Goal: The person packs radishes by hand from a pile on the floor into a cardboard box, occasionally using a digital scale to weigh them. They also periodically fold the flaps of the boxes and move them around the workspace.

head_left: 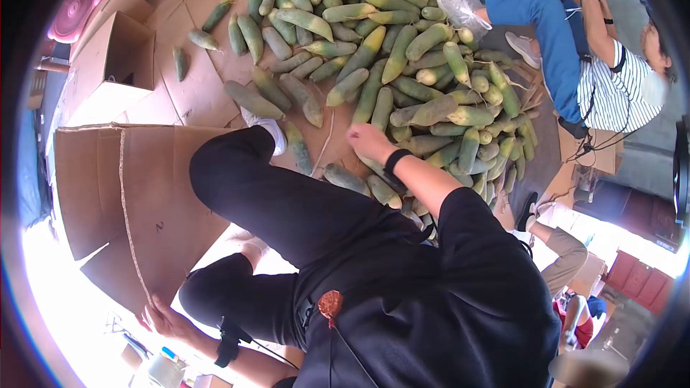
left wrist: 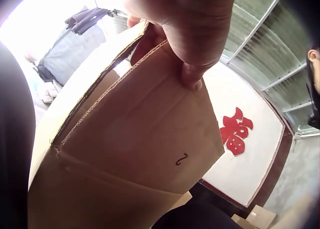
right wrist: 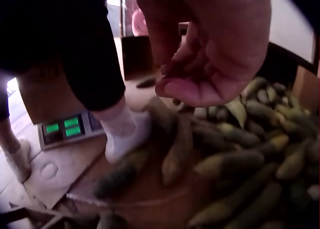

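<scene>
My left hand (head_left: 169,320) grips the edge of a cardboard box (head_left: 172,201) with a "2" marked on its side. In the left wrist view the thumb (left wrist: 192,76) presses the outer face of the box while the other fingers reach behind the edge. My right hand (head_left: 370,144) hovers above the near side of a big heap of green radishes (head_left: 431,42). Its fingers are loosely curled with nothing seen between them in the right wrist view. Below that hand, several radishes (right wrist: 177,149) lie on the floor beside a white shoe (right wrist: 127,139).
A scale with green-lit digits (right wrist: 72,130) sits by the feet. Another open cardboard box (head_left: 108,72) and a pink round stool (head_left: 75,7) stand at the far left. Across the heap sits a person in a striped shirt (head_left: 618,93); others are at lower right.
</scene>
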`<state>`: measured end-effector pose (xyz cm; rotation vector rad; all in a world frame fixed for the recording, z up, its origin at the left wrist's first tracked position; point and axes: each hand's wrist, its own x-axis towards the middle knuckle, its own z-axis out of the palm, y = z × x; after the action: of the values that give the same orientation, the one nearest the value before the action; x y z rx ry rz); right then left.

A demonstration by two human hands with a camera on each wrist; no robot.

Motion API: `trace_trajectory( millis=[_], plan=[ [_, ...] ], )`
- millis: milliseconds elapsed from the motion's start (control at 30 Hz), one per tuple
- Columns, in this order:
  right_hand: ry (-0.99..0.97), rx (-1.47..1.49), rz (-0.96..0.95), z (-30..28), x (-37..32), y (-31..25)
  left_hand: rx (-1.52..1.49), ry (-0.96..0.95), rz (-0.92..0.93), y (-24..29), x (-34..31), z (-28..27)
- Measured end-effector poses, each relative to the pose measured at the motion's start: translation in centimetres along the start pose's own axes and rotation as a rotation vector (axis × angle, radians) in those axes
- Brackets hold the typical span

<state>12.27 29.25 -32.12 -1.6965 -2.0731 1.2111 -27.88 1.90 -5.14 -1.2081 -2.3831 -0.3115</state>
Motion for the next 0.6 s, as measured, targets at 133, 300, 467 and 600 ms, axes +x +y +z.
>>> trace_trajectory(
  millis=[133, 300, 467, 600],
  plan=[
    [-0.012, -0.149, 0.238, -1.9, -3.1, 6.9, 0.006, -0.003, -0.022, 0.3, -0.1, 0.0],
    [-0.12, -0.502, 0.187, 1.4, -3.2, 23.6, -0.008, -0.012, -0.073, 0.5, -0.1, 0.1],
    [0.273, 0.552, 0.757, -1.7, -2.1, 15.3, -0.05, 0.016, -0.07, 0.9, 0.1, 0.1],
    [0.329, 0.901, 0.893, -3.2, 0.1, 10.6, -0.065, 0.012, -0.129, 1.4, 0.1, -0.1]
  ],
)
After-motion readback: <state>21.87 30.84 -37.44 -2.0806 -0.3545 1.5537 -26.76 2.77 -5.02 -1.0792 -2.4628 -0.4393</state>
